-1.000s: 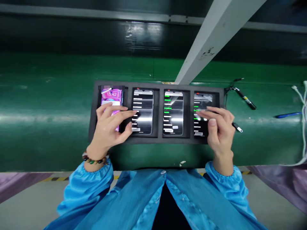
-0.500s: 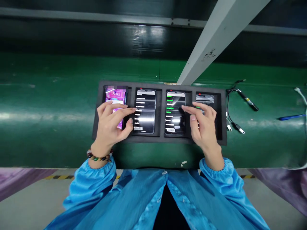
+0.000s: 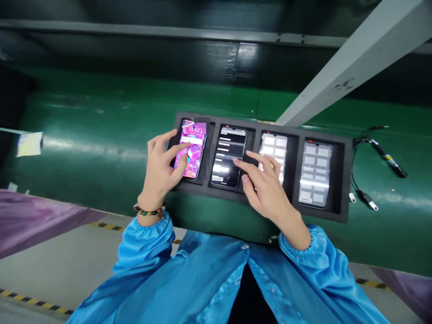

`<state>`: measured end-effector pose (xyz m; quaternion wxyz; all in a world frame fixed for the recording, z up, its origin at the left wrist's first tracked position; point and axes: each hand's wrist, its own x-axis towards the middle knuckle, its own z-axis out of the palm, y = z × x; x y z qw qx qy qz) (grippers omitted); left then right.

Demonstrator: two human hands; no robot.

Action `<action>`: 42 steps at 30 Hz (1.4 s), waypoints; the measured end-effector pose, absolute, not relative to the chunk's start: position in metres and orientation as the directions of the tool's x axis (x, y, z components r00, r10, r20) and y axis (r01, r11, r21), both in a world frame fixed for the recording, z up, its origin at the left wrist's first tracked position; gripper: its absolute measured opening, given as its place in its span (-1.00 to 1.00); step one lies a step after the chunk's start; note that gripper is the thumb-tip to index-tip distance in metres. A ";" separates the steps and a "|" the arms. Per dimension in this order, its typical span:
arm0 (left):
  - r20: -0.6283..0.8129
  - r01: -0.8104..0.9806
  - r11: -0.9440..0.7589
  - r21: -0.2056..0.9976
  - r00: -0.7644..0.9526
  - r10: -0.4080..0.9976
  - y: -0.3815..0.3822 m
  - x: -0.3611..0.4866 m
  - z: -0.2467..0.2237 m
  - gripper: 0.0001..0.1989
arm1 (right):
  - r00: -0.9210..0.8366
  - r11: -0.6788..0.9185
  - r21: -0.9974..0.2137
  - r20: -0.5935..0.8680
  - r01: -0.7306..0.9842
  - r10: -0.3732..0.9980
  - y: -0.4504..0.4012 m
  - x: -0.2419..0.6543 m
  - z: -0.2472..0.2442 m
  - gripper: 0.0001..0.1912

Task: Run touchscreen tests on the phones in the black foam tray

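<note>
Both hands reach over the two leftmost phones.

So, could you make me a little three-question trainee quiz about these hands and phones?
1. How many phones sit in the dark tray?
2. True or false: fingers of the left hand are over the phone showing 13:42.
3. Counting from the left, which phone is under the index finger of the right hand: a) first, b) second, c) fourth?

Key: 1. Four. 2. True. 3. b, the black-screened phone.
</note>
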<state>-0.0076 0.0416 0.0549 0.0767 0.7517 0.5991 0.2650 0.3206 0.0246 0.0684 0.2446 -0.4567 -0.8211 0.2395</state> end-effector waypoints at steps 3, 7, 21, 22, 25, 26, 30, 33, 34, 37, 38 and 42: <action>0.332 0.837 -0.333 0.435 0.194 0.923 0.037 -0.012 0.052 -0.76 | -0.488 0.472 -0.624 0.160 0.624 0.858 0.026 0.310 0.068 -0.57; 0.333 0.819 -0.307 0.484 0.151 0.931 0.033 -0.011 0.052 -0.80 | -0.563 0.504 -0.672 0.155 0.543 0.812 0.027 0.313 0.069 -0.67; 0.347 0.801 -0.233 0.552 0.033 0.937 0.029 -0.009 0.055 -0.79 | -0.548 0.497 -0.668 0.156 0.554 0.822 0.027 0.314 0.068 -0.67; 0.323 0.803 -0.211 0.557 0.025 0.946 0.028 -0.011 0.056 -0.78 | -0.546 0.506 -0.662 0.171 0.553 0.820 0.027 0.314 0.068 -0.66; 0.196 0.781 -0.194 0.594 0.093 0.976 0.027 -0.023 0.059 -0.59 | -0.529 0.530 -0.649 0.224 0.545 0.818 0.026 0.316 0.065 -0.62; 0.147 0.772 -0.194 0.606 0.131 0.980 0.030 -0.028 0.058 -0.45 | -0.523 0.533 -0.649 0.235 0.543 0.819 0.026 0.317 0.065 -0.61; 0.132 0.777 -0.166 0.607 0.108 0.985 0.065 -0.039 0.043 -0.09 | -0.518 0.537 -0.653 0.250 0.533 0.818 0.026 0.319 0.063 -0.59; 0.201 0.725 -0.104 0.681 -0.047 0.979 0.098 -0.039 0.027 -0.19 | -0.491 0.534 -0.649 0.271 0.542 0.828 0.026 0.319 0.062 -0.57; 0.185 0.687 -0.096 0.721 -0.056 0.981 0.106 -0.038 0.023 -0.21 | -0.482 0.529 -0.645 0.272 0.551 0.833 0.026 0.318 0.062 -0.57; 0.120 0.591 -0.096 0.801 -0.001 0.993 0.112 -0.036 0.017 -0.22 | -0.477 0.518 -0.629 0.253 0.580 0.841 0.027 0.316 0.061 -0.55; 0.112 0.574 -0.101 0.813 0.017 0.994 0.110 -0.036 0.017 -0.22 | -0.478 0.515 -0.624 0.246 0.588 0.843 0.027 0.315 0.061 -0.55; 0.106 0.547 -0.124 0.828 0.064 0.992 0.092 -0.033 0.025 -0.25 | -0.496 0.512 -0.621 0.220 0.593 0.840 0.028 0.313 0.063 -0.62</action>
